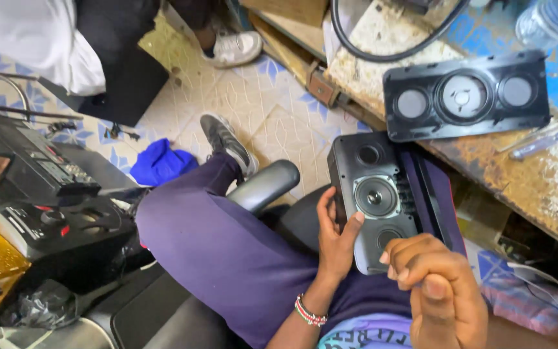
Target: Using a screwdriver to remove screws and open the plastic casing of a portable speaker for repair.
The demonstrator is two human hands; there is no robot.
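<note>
A black speaker box (382, 194) with a grey cone driver and two round ports rests on my lap, front face up. My left hand (336, 236) grips its near left edge, thumb laid on the front panel. My right hand (444, 294) hovers close to the camera over the speaker's near end, fingers curled together; I cannot tell whether anything small is pinched in them. A detached black front grille (466, 95) with three round openings lies on the worn wooden bench above the speaker.
Worn bench (550, 181) at right carries a black cable loop (382, 45), a plastic bottle (550, 19) and a pen-like tool (544, 142). Stacked audio units (40, 194) stand at left. Blue cloth (159, 161) lies on the tiled floor. Another person's shoe (234, 48) is at top.
</note>
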